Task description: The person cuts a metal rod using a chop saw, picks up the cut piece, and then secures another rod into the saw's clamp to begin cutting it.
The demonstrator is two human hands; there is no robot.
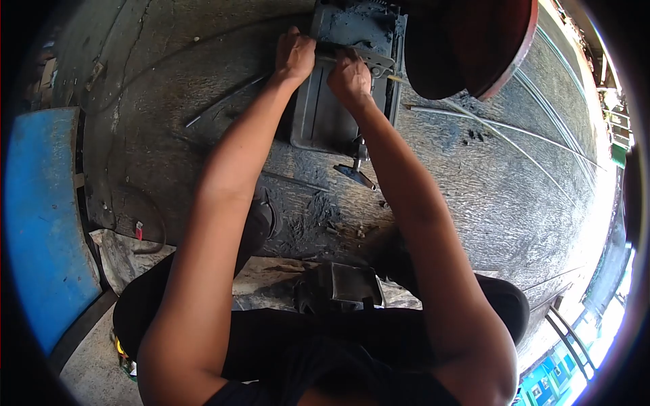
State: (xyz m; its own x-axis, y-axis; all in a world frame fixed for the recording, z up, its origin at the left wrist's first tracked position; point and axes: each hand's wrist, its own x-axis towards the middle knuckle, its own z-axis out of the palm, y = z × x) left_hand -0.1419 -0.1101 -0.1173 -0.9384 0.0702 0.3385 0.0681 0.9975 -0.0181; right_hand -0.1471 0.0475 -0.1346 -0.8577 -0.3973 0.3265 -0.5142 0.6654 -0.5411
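Observation:
A grey metal machine (325, 111) with a flat tray-like body lies on the worn floor ahead of me. My left hand (296, 55) is closed at its left edge, fingers curled; what it grips is hidden. My right hand (350, 76) is closed over a dark flat bar (369, 57) that crosses the machine between the hands. The bar's left end runs toward my left hand. A T-shaped metal handle (355, 176) sticks out from the machine's near end, beside my right forearm.
A large dark round container with a reddish rim (518, 61) stands at the upper right. Thin metal rods (491, 122) lie on the right, another rod (223, 101) on the left. A dark metal box (349, 283) sits between my legs. A blue panel (47, 223) is far left.

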